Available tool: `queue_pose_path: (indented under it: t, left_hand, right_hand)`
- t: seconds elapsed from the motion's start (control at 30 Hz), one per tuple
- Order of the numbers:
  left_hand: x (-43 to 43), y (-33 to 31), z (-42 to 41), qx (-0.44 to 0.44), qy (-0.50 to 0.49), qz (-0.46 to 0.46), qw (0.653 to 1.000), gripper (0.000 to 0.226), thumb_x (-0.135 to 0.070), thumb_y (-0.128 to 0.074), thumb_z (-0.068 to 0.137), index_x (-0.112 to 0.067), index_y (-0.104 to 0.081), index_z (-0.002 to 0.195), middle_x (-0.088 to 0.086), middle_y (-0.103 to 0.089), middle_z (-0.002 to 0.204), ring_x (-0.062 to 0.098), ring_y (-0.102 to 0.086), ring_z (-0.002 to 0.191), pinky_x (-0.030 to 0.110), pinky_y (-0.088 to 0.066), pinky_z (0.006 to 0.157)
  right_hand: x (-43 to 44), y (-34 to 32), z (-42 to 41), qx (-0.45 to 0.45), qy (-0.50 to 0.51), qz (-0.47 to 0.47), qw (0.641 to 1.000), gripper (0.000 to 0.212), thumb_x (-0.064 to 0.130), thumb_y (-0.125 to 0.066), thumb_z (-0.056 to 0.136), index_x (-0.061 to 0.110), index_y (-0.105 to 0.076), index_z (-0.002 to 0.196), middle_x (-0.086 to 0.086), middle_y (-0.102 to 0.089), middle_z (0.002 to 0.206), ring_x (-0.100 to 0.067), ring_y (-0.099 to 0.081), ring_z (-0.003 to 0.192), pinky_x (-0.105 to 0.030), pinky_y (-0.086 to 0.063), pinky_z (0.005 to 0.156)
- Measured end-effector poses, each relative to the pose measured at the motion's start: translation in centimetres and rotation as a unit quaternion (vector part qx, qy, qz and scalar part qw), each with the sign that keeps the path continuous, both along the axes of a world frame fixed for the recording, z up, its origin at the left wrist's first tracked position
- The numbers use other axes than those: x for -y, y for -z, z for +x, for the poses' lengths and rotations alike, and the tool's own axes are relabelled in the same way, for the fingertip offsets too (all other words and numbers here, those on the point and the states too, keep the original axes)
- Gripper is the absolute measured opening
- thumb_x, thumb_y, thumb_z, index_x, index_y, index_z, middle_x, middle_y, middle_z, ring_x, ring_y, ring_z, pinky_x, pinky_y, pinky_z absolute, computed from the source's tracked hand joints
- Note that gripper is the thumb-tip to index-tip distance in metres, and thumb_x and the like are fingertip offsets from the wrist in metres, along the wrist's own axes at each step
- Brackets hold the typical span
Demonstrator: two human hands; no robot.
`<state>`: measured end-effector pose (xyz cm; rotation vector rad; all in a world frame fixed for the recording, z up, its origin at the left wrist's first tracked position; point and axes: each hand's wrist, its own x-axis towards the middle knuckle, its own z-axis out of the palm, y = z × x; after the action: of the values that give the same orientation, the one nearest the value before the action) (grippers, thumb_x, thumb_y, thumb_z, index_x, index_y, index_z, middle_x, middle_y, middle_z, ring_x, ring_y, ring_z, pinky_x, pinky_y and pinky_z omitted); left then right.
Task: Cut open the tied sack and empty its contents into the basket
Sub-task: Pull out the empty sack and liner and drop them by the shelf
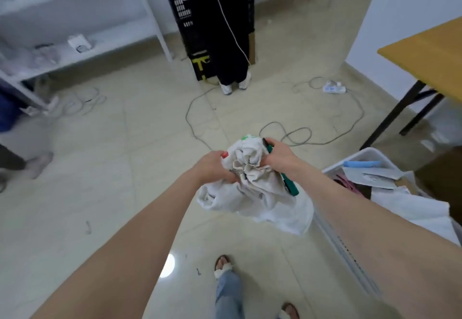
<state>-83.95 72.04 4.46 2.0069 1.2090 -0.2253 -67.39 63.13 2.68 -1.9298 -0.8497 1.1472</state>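
Note:
A crumpled off-white cloth sack [252, 188] hangs in mid-air in front of me, bunched at its neck, with a green and red print showing at the top. My left hand [215, 166] grips the gathered neck from the left. My right hand [282, 157] grips it from the right and also holds green-handled scissors [290, 186], whose handles stick out below the hand. The white plastic basket [350, 238] stands on the floor at my right, with cloth, papers and a blue item inside.
Grey cables [300, 136] loop over the tiled floor ahead, with a power strip [333, 89]. A person stands by black crates [192, 39] at the back. White shelving [75, 44] is at left, a wooden table [425, 44] at right. My feet are below.

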Motion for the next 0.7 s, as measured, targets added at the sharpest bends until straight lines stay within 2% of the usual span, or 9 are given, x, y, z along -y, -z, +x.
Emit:
queue_pose_path:
  t: [0.07,0.13,0.2,0.33,0.4,0.53,0.7]
  left_hand:
    - [-2.7,-0.4,-2.1,0.005,-0.034,0.017,0.999,0.035,-0.028,-0.077,0.064,-0.017,-0.050,0.083,-0.001,-0.053,0.078,0.021,-0.051,0.076,0.031,-0.041,0.067]
    - [-6.0,-0.5,-4.5,0.013,-0.062,0.028,0.998,0.034,-0.027,-0.076,0.064,-0.018,-0.046,0.078,-0.005,-0.050,0.071,0.019,-0.049,0.072,0.028,-0.039,0.062]
    - [-9.4,-0.8,-6.8,0.022,-0.082,0.031,0.996,0.029,-0.025,-0.076,0.064,-0.021,-0.048,0.071,-0.006,-0.053,0.069,0.019,-0.052,0.071,0.027,-0.040,0.061]
    - [-16.1,-1.6,-11.2,0.049,-0.125,0.028,0.991,0.025,-0.022,-0.075,0.064,-0.021,-0.055,0.079,-0.002,-0.061,0.078,0.019,-0.058,0.075,0.030,-0.045,0.068]
    - [-19.3,-2.0,-13.0,0.066,-0.150,0.023,0.986,0.024,-0.021,-0.075,0.063,-0.024,-0.054,0.076,-0.005,-0.061,0.075,0.016,-0.057,0.073,0.027,-0.044,0.064]
    - [-25.1,-2.8,-16.1,0.097,-0.182,0.030,0.978,0.028,-0.019,-0.076,0.064,-0.028,-0.049,0.067,-0.010,-0.056,0.066,0.008,-0.052,0.064,0.023,-0.037,0.053]
    - [-33.0,-2.3,-18.6,0.114,-0.224,0.043,0.967,0.030,-0.015,-0.076,0.064,-0.021,-0.057,0.087,-0.010,-0.058,0.071,0.008,-0.054,0.068,0.020,-0.038,0.054]
  right_hand:
    - [-3.6,-0.8,-1.8,0.020,-0.028,0.007,0.999,0.063,0.011,-0.079,0.072,0.015,-0.053,0.130,-0.001,-0.061,0.117,-0.014,-0.053,0.100,-0.024,-0.041,0.087]
    - [-7.6,-1.2,-3.6,0.036,-0.053,0.003,0.998,0.068,0.016,-0.081,0.070,0.015,-0.052,0.132,-0.003,-0.061,0.124,-0.017,-0.055,0.105,-0.027,-0.042,0.092]
    - [-11.9,-1.6,-5.5,0.051,-0.078,-0.015,0.995,0.069,0.023,-0.083,0.069,0.013,-0.053,0.130,-0.004,-0.062,0.123,-0.022,-0.057,0.111,-0.030,-0.044,0.094]
    - [-20.0,-3.1,-9.3,0.086,-0.135,-0.057,0.986,0.033,0.032,-0.078,0.074,0.010,-0.066,0.095,-0.005,-0.065,0.091,-0.022,-0.060,0.087,-0.028,-0.044,0.071]
    - [-23.7,-3.8,-10.9,0.074,-0.139,-0.058,0.986,0.028,0.033,-0.078,0.073,0.011,-0.065,0.087,-0.003,-0.065,0.085,-0.021,-0.061,0.083,-0.028,-0.045,0.068]
    - [-30.4,-4.3,-13.6,0.072,-0.168,-0.051,0.982,0.034,0.038,-0.078,0.071,0.016,-0.064,0.093,-0.002,-0.067,0.094,-0.021,-0.063,0.090,-0.031,-0.049,0.075]
    - [-39.3,-4.1,-15.8,0.065,-0.199,-0.059,0.976,0.045,0.044,-0.079,0.068,0.020,-0.062,0.101,0.002,-0.064,0.090,-0.018,-0.062,0.082,-0.026,-0.044,0.059]
